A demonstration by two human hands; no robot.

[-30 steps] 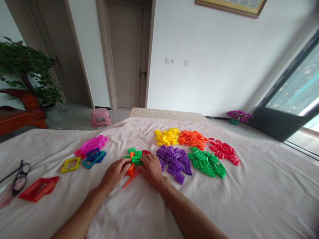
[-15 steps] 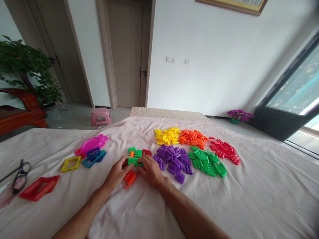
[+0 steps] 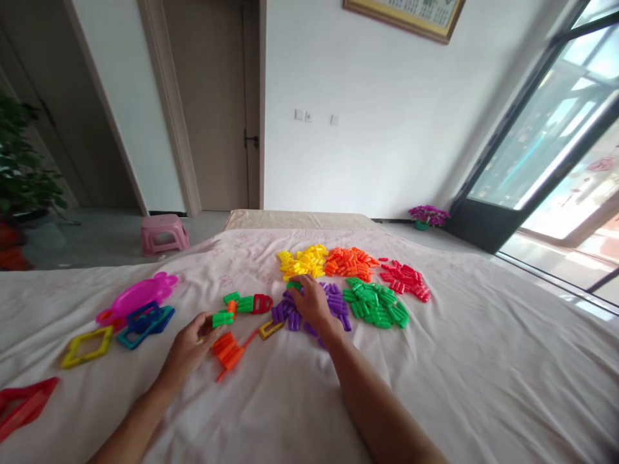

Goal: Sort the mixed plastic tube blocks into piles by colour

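Note:
My left hand (image 3: 195, 338) is closed on a green block piece (image 3: 222, 319) at the left of centre. My right hand (image 3: 309, 299) is over the purple pile (image 3: 338, 304), just below the yellow pile (image 3: 305, 261), with a green piece (image 3: 293, 285) at its fingertips. Beyond my left hand lie joined green pieces (image 3: 245, 304) with a red frame piece (image 3: 262, 303) and an orange bit. Nearer me are joined orange pieces (image 3: 228, 351), and a small yellow-brown frame (image 3: 269, 329) lies right of them.
Orange (image 3: 351, 263), red (image 3: 405, 280) and green (image 3: 376, 303) piles lie to the right. At the left are a pink tray (image 3: 140, 298), blue frames (image 3: 145, 325), a yellow frame (image 3: 87, 347) and a red frame (image 3: 26, 405). A pink stool (image 3: 164, 234) stands beyond the cloth.
My hands have parted. The right one has moved right and away from me, over the purple pile, with a green piece. The view has turned right, and the small yellow-brown frame now shows.

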